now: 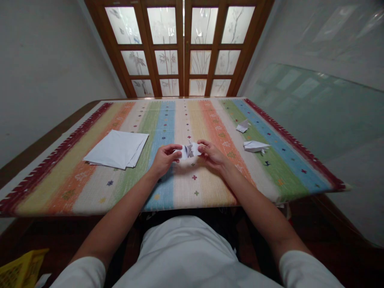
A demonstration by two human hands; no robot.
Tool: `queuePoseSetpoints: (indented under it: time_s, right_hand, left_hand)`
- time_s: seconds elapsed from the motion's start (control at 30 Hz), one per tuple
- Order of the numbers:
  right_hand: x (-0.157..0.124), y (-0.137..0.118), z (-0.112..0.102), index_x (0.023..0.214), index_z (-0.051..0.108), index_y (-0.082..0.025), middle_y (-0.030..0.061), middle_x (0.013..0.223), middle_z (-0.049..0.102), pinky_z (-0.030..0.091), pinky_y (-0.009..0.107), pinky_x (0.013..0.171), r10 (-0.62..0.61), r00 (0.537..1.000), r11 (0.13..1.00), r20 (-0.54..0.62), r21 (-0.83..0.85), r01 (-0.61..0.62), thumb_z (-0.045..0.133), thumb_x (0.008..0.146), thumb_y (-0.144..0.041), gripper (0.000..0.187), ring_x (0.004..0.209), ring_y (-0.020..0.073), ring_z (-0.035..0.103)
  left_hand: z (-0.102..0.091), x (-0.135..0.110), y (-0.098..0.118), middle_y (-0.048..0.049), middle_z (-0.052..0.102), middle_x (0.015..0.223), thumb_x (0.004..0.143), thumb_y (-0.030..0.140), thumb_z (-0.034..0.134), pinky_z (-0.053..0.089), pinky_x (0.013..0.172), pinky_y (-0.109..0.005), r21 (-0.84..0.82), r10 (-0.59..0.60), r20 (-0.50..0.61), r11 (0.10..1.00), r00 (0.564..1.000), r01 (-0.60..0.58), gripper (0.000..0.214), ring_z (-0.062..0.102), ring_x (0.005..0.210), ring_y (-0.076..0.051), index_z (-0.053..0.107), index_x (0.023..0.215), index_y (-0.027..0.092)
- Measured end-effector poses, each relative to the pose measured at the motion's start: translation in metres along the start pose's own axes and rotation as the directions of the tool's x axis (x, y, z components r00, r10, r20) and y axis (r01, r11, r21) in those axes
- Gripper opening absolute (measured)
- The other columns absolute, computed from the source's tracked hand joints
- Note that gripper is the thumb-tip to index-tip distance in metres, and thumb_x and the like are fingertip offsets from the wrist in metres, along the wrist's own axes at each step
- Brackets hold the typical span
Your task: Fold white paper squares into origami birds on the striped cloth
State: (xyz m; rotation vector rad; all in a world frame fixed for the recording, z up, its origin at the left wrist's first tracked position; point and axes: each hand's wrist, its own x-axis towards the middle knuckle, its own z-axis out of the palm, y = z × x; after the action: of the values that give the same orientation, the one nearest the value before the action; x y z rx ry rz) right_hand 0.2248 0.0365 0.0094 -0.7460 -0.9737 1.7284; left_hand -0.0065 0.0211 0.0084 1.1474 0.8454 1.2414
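Between my two hands is a small piece of folded white paper (189, 150), creased in the middle and held just above the striped tablecloth (184, 188). My left hand (167, 159) pinches its left end between thumb and fingers. On the other side, my right hand (212, 155) grips the right end the same way. Parts of the paper are hidden behind the fingertips. To the left lies a stack of white paper sheets (117, 149), its edges not quite lined up. Two folded paper figures, a smaller one (243, 126) and a longer one (256, 146), rest on the right.
The cloth covers a table that reaches back to wooden doors (183, 48) with patterned glass panes. A greenish glass panel (315, 116) leans by the right wall. A yellow plastic basket (22, 270) stands low at the left.
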Motion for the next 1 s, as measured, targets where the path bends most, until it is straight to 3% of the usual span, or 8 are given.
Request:
queuePoseSetpoints:
  time_s: [0.13,0.3,0.43,0.53,0.67,0.83,1.0]
  right_hand:
    - [0.002,0.001,-0.006,0.094,0.072,-0.027,-0.0042,0.086,0.074,0.056,0.021,0.063,0.002,0.998,1.0,-0.065,0.027,0.0,0.108,0.054,-0.044,0.057,0.071,0.0107,0.067]
    - [0.005,0.002,-0.01,0.094,0.071,-0.028,-0.0058,0.085,0.071,0.057,0.02,0.067,-0.024,0.995,0.998,-0.101,0.049,0.029,0.109,0.052,-0.045,0.059,0.073,0.0097,0.065]
    - [0.004,0.0,-0.008,0.098,0.072,-0.029,-0.0054,0.088,0.072,0.059,0.02,0.071,-0.048,0.993,0.998,-0.111,0.044,0.053,0.109,0.053,-0.047,0.06,0.078,0.011,0.067]
    - [0.003,-0.002,-0.007,0.099,0.073,-0.03,-0.003,0.092,0.075,0.061,0.024,0.075,-0.06,0.985,0.997,-0.159,0.028,0.065,0.108,0.05,-0.05,0.063,0.085,0.0148,0.071]
    - [0.005,-0.004,-0.01,0.102,0.072,-0.032,-0.0023,0.091,0.076,0.062,0.026,0.077,-0.104,0.972,0.995,-0.211,-0.029,0.1,0.103,0.059,-0.053,0.057,0.094,0.0185,0.073]
    - [0.009,-0.001,-0.015,0.104,0.072,-0.032,-0.0027,0.091,0.076,0.063,0.026,0.079,-0.16,0.961,0.987,-0.225,-0.045,0.153,0.101,0.064,-0.053,0.054,0.096,0.0179,0.073]
    - [0.009,-0.004,-0.015,0.101,0.072,-0.031,-0.002,0.093,0.076,0.063,0.028,0.08,-0.192,0.951,0.981,-0.242,-0.038,0.189,0.101,0.062,-0.051,0.052,0.096,0.0186,0.073]
  left_hand:
    - [-0.002,0.001,0.001,-0.0016,0.074,0.08,0.055,0.051,0.105,0.049,0.056,-0.019,-0.009,0.052,-0.015,0.999,0.999,-0.052,0.055,0.062,0.064,-0.009,0.081,0.091,0.017]
    - [-0.002,0.004,0.0,-0.0013,0.075,0.092,0.051,0.05,0.108,0.047,0.055,-0.017,-0.076,0.098,-0.03,0.992,0.995,-0.1,0.069,0.065,0.07,-0.01,0.079,0.107,0.02]
    - [-0.004,0.005,0.0,0.0,0.073,0.087,0.051,0.054,0.107,0.05,0.058,-0.018,-0.11,0.119,-0.072,0.986,0.99,-0.126,0.067,0.065,0.069,-0.01,0.075,0.098,0.02]
    - [-0.008,0.005,0.0,0.0004,0.072,0.083,0.055,0.057,0.105,0.056,0.067,-0.023,-0.111,0.085,-0.083,0.989,0.993,-0.094,0.064,0.068,0.072,-0.012,0.074,0.097,0.021]
    - [-0.015,0.009,-0.001,0.0025,0.07,0.08,0.062,0.053,0.103,0.058,0.07,-0.024,-0.124,0.025,-0.138,0.991,0.99,-0.043,0.056,0.067,0.071,-0.012,0.074,0.099,0.022]
    - [-0.018,0.015,0.0,-0.0004,0.076,0.095,0.07,0.039,0.1,0.063,0.082,-0.024,-0.154,0.004,-0.204,0.987,0.979,-0.036,0.044,0.073,0.083,-0.012,0.075,0.101,0.022]
    - [-0.015,0.012,0.001,-0.0044,0.076,0.109,0.083,0.042,0.091,0.064,0.088,-0.028,-0.135,-0.007,-0.142,0.991,0.99,-0.012,0.04,0.076,0.092,-0.015,0.071,0.112,0.022]
